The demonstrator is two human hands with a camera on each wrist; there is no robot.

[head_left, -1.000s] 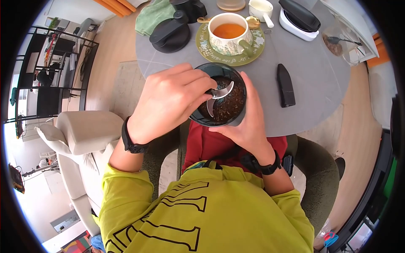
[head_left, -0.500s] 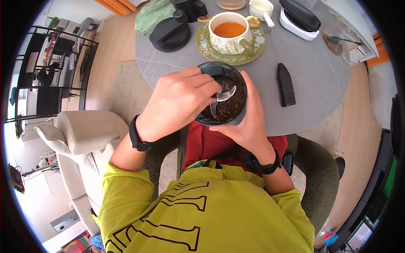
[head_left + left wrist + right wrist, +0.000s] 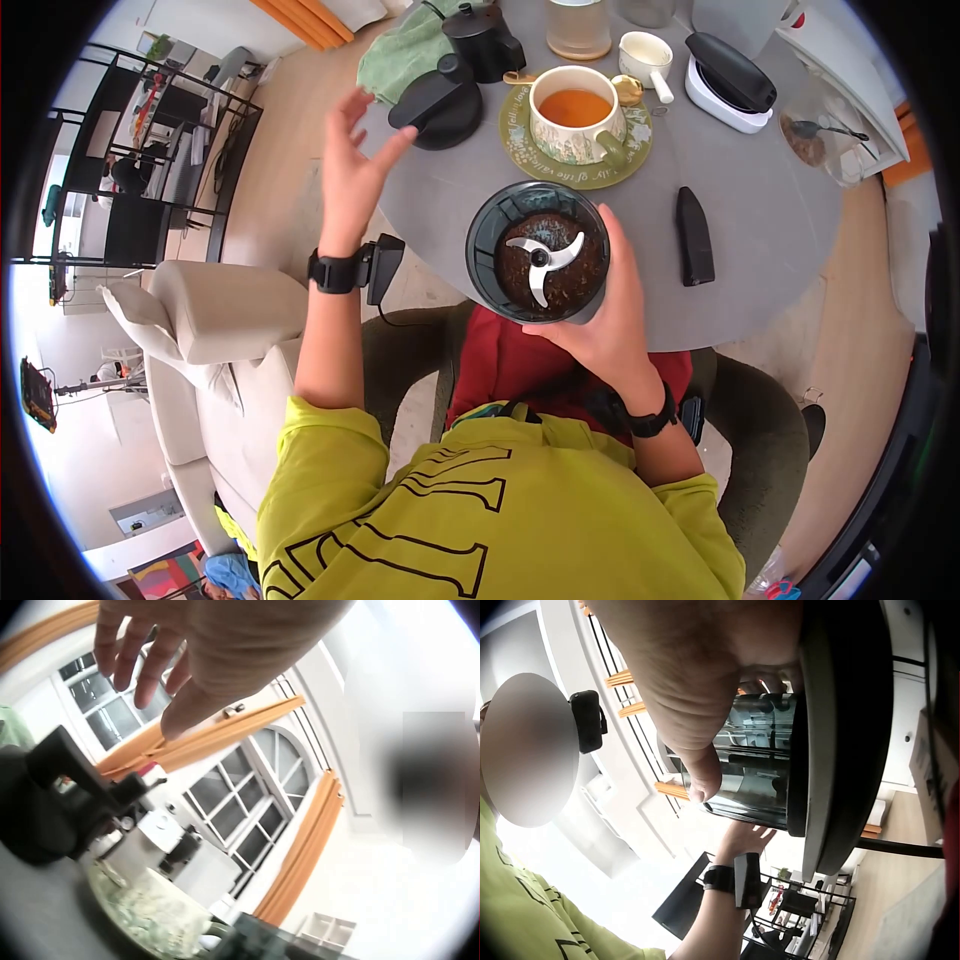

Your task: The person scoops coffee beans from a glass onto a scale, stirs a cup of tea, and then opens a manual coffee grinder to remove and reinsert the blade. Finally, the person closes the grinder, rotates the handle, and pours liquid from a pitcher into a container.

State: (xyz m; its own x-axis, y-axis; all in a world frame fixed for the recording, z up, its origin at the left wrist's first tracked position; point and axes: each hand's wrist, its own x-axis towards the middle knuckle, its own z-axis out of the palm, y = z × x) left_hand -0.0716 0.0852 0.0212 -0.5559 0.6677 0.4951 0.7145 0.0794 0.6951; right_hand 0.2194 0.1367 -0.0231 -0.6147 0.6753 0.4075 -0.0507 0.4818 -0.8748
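In the head view my right hand (image 3: 615, 315) grips a dark see-through grinder cup (image 3: 484, 262) from the right side, close to the table's near edge. A silver curved blade (image 3: 556, 259) with a black hub sits in the middle of the cup, over brown ground bits. The right wrist view shows the thumb and palm against the clear wall of the cup (image 3: 757, 769). Off to the left, my left hand (image 3: 358, 165) is raised with fingers spread, holding nothing. Its fingertips are close to a round black lid (image 3: 437, 108) with a raised handle.
A patterned cup of tea (image 3: 567, 142) stands on a green plate (image 3: 520, 150). Around it are a black teapot (image 3: 485, 42), a green cloth (image 3: 390, 62), a small white pot (image 3: 645, 58) and a white dish with black cover (image 3: 728, 108). A black tapered object (image 3: 693, 238) lies right.
My left hand has let go of the blade in the cup and moved left and forward toward the black lid, its fingers spreading. The right hand keeps holding the cup. The head view has shifted.
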